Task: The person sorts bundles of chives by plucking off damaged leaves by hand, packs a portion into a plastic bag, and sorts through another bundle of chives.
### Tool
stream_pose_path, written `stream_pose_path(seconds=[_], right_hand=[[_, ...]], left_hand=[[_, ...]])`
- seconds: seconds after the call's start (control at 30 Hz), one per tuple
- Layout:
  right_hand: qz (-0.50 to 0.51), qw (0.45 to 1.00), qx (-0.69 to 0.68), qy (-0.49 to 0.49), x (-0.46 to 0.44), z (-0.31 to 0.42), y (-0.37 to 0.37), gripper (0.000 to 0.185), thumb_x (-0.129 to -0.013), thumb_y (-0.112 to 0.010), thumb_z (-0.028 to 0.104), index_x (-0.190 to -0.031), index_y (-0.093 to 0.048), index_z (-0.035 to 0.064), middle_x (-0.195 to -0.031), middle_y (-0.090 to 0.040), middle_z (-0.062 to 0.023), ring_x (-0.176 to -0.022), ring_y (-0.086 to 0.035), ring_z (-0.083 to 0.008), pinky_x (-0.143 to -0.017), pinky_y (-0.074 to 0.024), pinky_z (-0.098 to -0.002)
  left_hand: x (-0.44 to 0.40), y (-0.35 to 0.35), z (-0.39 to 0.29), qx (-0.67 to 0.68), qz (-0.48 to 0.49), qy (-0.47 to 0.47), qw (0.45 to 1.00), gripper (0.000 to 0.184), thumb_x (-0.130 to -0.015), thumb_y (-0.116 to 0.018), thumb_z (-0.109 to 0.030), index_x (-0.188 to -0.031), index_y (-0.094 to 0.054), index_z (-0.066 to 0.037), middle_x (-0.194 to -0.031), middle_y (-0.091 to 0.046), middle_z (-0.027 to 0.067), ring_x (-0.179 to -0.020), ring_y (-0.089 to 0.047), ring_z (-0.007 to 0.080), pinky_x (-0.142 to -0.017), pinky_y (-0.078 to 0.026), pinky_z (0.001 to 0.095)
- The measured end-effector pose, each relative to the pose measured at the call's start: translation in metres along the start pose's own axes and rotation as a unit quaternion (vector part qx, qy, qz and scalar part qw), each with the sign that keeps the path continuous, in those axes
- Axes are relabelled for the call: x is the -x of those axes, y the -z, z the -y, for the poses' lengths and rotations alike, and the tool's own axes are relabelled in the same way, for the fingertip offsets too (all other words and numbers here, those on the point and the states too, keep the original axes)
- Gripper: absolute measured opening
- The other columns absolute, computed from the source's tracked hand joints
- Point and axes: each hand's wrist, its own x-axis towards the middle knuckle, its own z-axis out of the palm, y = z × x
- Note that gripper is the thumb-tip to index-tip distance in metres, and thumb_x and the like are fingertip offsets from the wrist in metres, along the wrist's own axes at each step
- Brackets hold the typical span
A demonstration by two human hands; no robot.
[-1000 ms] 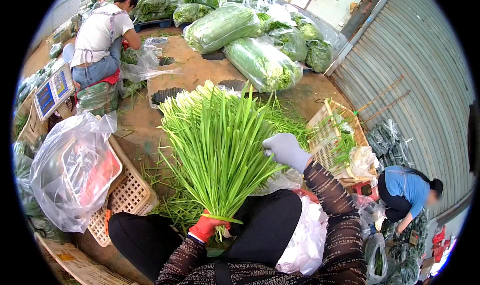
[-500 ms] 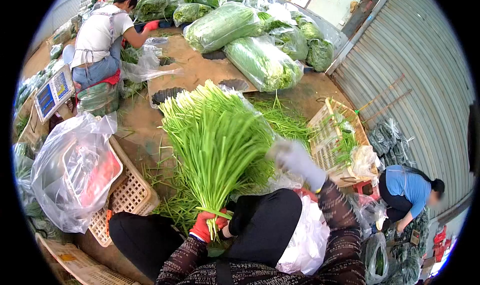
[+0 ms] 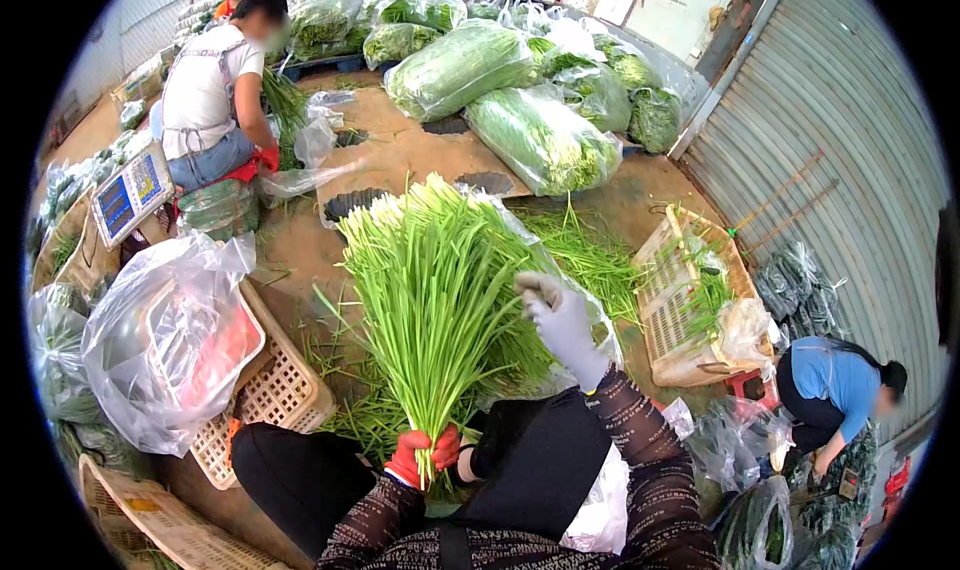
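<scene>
My left hand (image 3: 408, 456), in a red glove, is closed around the narrow near end of a big bunch of garlic chives (image 3: 432, 310). The bunch fans out away from me, pale ends at the far side, green leaves toward my fist. My right hand (image 3: 562, 322), in a light grey glove, is raised at the right edge of the bunch. Its fingers are loosely bent and apart, with nothing visible in them. Whether its fingertips touch the leaves I cannot tell. More loose chives (image 3: 575, 255) lie on the ground behind, partly on clear plastic.
A crate (image 3: 690, 295) with chive scraps stands right. At left are a plastic bag (image 3: 165, 340) over a basket (image 3: 285, 390) and a scale (image 3: 130, 195). Large bagged greens (image 3: 540, 135) lie ahead. One co-worker (image 3: 205, 100) sits left, another (image 3: 825, 385) bends at right.
My right hand has moved left, closer to the bunch. The green band seen across the bunch at my left fist no longer shows. The left co-worker's red-gloved hand has lowered.
</scene>
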Motion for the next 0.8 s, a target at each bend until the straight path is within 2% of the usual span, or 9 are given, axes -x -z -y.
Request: stream_pose_path(seconds=[0.03, 0.13, 0.23, 0.3, 0.4, 0.53, 0.7, 0.77, 0.8], right_hand=[[0.000, 1.000, -0.002, 0.004, -0.008, 0.005, 0.000, 0.030, -0.086, -0.047, -0.005, -0.113, -0.056, 0.0029, -0.102, -0.062, -0.0054, -0.081, -0.059, -0.0092, -0.064, -0.0482, -0.0223], [-0.004, 0.993, 0.001, 0.115, -0.032, 0.023, 0.006, 0.039, -0.085, -0.044, -0.007, -0.123, -0.048, 0.0040, -0.117, -0.054, -0.0073, -0.090, -0.056, -0.0109, -0.073, -0.0492, -0.0229], [0.030, 0.997, 0.007, 0.076, -0.043, 0.037, 0.011, 0.038, -0.085, -0.044, -0.006, -0.121, -0.049, 0.0033, -0.117, -0.055, -0.0071, -0.088, -0.055, -0.0096, -0.073, -0.0488, -0.0224], [0.038, 0.994, 0.027, 0.102, -0.044, 0.046, 0.009, 0.031, -0.088, -0.045, 0.000, -0.118, -0.051, 0.0035, -0.112, -0.058, -0.0065, -0.078, -0.056, -0.0078, -0.065, -0.0490, -0.0213], [0.063, 0.998, 0.017, -0.024, -0.043, 0.049, 0.002, 0.026, -0.093, -0.045, 0.021, -0.107, -0.056, 0.0024, -0.086, -0.067, -0.0054, -0.046, -0.050, -0.0051, -0.044, -0.0420, -0.0191], [0.131, 0.980, -0.028, -0.149, -0.038, 0.044, -0.004, 0.033, -0.091, -0.051, 0.030, -0.089, -0.059, -0.0011, -0.072, -0.066, -0.0066, -0.036, -0.045, -0.0059, -0.036, -0.0356, -0.0173], [0.189, 0.966, 0.086, -0.156, -0.033, 0.053, -0.007, 0.021, -0.087, -0.058, 0.023, -0.086, -0.062, 0.0020, -0.067, -0.062, -0.0035, -0.040, -0.045, -0.0042, -0.037, -0.0345, -0.0177], [-0.041, 0.985, 0.164, 0.029, -0.043, 0.049, -0.001, 0.017, -0.086, -0.059, 0.018, -0.087, -0.062, 0.0016, -0.075, -0.063, -0.0046, -0.052, -0.053, -0.0069, -0.047, -0.0422, -0.0207], [-0.116, 0.971, 0.194, 0.081, -0.046, 0.054, 0.001, 0.012, -0.084, -0.057, 0.014, -0.090, -0.063, 0.0058, -0.077, -0.066, -0.0060, -0.066, -0.063, -0.0156, -0.063, -0.0498, -0.0289]], left_hand=[[-0.001, 0.002, -0.002, -0.015, 0.024, 0.015, 0.999, 0.041, -0.066, -0.065, -0.022, -0.099, -0.053, 0.000, -0.062, -0.046, 0.0028, -0.050, -0.045, 0.0132, -0.046, -0.039, 0.0267], [-0.003, -0.007, -0.007, -0.044, 0.018, 0.056, 0.997, 0.028, -0.063, -0.068, -0.024, -0.072, -0.051, -0.003, -0.056, -0.045, 0.0035, -0.048, -0.044, 0.0149, -0.045, -0.038, 0.0273], [-0.005, -0.015, -0.009, -0.080, -0.001, 0.059, 0.995, 0.037, -0.057, -0.069, -0.030, -0.070, -0.052, 0.000, -0.053, -0.047, 0.0069, -0.044, -0.045, 0.0170, -0.042, -0.038, 0.0264], [-0.004, -0.016, -0.008, -0.078, -0.007, 0.046, 0.996, 0.038, -0.057, -0.069, -0.029, -0.072, -0.053, 0.002, -0.055, -0.050, 0.0092, -0.044, -0.045, 0.0177, -0.042, -0.039, 0.0268], [-0.006, -0.018, -0.010, -0.085, -0.007, 0.048, 0.995, 0.036, -0.060, -0.073, -0.024, -0.075, -0.052, 0.002, -0.058, -0.050, 0.0085, -0.046, -0.047, 0.0189, -0.043, -0.039, 0.0297], [0.000, -0.009, -0.007, -0.102, -0.056, 0.032, 0.993, 0.056, -0.057, -0.069, -0.021, -0.103, -0.051, 0.005, -0.066, -0.052, 0.0144, -0.049, -0.048, 0.0209, -0.045, -0.040, 0.0301], [0.001, -0.025, -0.007, -0.112, -0.100, 0.022, 0.988, 0.057, -0.056, -0.071, -0.020, -0.104, -0.051, 0.004, -0.065, -0.053, 0.0146, -0.049, -0.048, 0.0215, -0.045, -0.040, 0.0303], [0.000, -0.022, -0.009, -0.146, -0.091, 0.044, 0.984, 0.059, -0.056, -0.072, -0.021, -0.104, -0.052, 0.004, -0.064, -0.053, 0.0147, -0.049, -0.049, 0.0217, -0.046, -0.039, 0.0305], [0.000, -0.030, -0.010, -0.152, -0.091, 0.041, 0.983, 0.057, -0.056, -0.073, -0.020, -0.103, -0.052, 0.004, -0.064, -0.054, 0.0145, -0.050, -0.050, 0.0221, -0.047, -0.040, 0.0308]])
